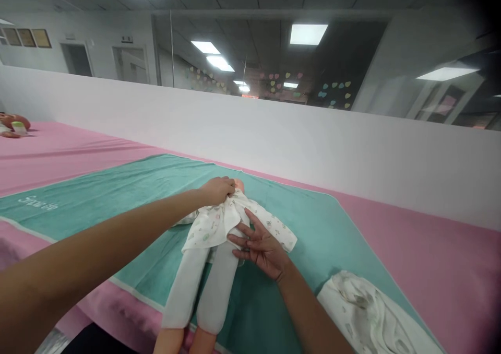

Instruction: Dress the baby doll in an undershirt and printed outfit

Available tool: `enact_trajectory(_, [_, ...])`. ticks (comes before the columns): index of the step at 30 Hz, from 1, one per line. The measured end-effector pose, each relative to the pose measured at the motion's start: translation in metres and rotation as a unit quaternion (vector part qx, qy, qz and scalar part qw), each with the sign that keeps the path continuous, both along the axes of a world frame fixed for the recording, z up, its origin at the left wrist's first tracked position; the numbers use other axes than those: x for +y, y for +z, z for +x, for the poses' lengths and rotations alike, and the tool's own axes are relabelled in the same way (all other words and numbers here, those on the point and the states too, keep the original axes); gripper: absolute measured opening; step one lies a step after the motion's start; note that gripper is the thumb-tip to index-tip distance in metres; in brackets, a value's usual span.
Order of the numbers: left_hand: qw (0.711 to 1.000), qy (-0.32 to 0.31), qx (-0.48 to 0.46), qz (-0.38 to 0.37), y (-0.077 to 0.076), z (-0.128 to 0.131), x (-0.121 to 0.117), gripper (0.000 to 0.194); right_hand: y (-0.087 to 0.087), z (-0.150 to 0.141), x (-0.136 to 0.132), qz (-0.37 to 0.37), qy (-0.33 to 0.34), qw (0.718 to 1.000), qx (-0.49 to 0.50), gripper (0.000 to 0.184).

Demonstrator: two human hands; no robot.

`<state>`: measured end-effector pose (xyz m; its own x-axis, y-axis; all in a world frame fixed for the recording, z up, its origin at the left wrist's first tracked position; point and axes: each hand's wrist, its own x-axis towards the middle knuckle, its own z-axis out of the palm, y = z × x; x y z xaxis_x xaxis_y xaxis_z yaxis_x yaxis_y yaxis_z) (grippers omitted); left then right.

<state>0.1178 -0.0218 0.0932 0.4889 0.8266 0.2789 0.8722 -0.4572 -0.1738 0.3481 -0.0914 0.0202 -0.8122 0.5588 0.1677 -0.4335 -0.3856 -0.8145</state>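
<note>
Nearest, the doll's [213, 249] bare feet hang over the front edge of the desk [430, 249], its legs in pale grey leggings running up toward the hands. It lies on its back on a teal towel [117, 197] spread over the pink cover, head pointing away from the person.

Just right of the doll's hip, the right hand [260, 247] lies flat with fingers spread, palm pressing the hem of the printed white shirt [223, 218] against the body; this grip is released, closed on nothing, only holding the cloth down. The forearm comes in low from the lower right, wrist bent slightly back.

Beyond it, at the doll's collar, the left hand [217, 189] is curled with fingertips pinching the shirt fabric near the neck, a clenched grip on the cloth. That arm reaches long and straight from the lower left.

The doll looks light, probably with a soft body and firmer limbs, so it should shift easily under a tug; the torso seems the steadiest place to hold. The shirt is thin, limp cotton that bunches and slides.

To the right of the right hand, near the desk's edge, lies a crumpled white garment [371, 312]. Farther off stand a white partition [313, 134] and, far left, another doll [13, 124].
</note>
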Motion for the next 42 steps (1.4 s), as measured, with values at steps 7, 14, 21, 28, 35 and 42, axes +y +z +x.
enact_trajectory(7, [0.989,-0.082,-0.123,-0.002,0.001,0.021,-0.041,0.018,-0.007,-0.001,0.003,-0.014,-0.007,1.0,0.014,0.05])
enact_trajectory(14, [0.982,-0.168,-0.087,-0.024,-0.015,0.013,-0.09,0.022,-0.004,-0.001,0.001,-0.048,-0.008,0.998,0.044,0.009])
enact_trajectory(21, [0.989,-0.148,-0.016,0.003,-0.019,-0.003,-0.111,0.03,-0.006,-0.003,0.003,-0.074,-0.017,0.996,0.05,0.02])
enact_trajectory(28, [0.989,-0.101,-0.111,0.001,-0.011,0.005,-0.109,0.02,-0.007,-0.002,0.005,-0.064,-0.026,0.997,0.043,0.021])
enact_trajectory(35, [0.963,-0.099,-0.247,0.032,0.007,0.034,-0.131,0.018,-0.009,0.012,0.02,-0.07,-0.128,0.983,0.115,0.018])
enact_trajectory(42, [0.987,-0.138,-0.084,0.007,-0.008,0.014,-0.137,0.018,-0.007,0.018,0.022,-0.095,-0.179,0.969,0.139,0.012])
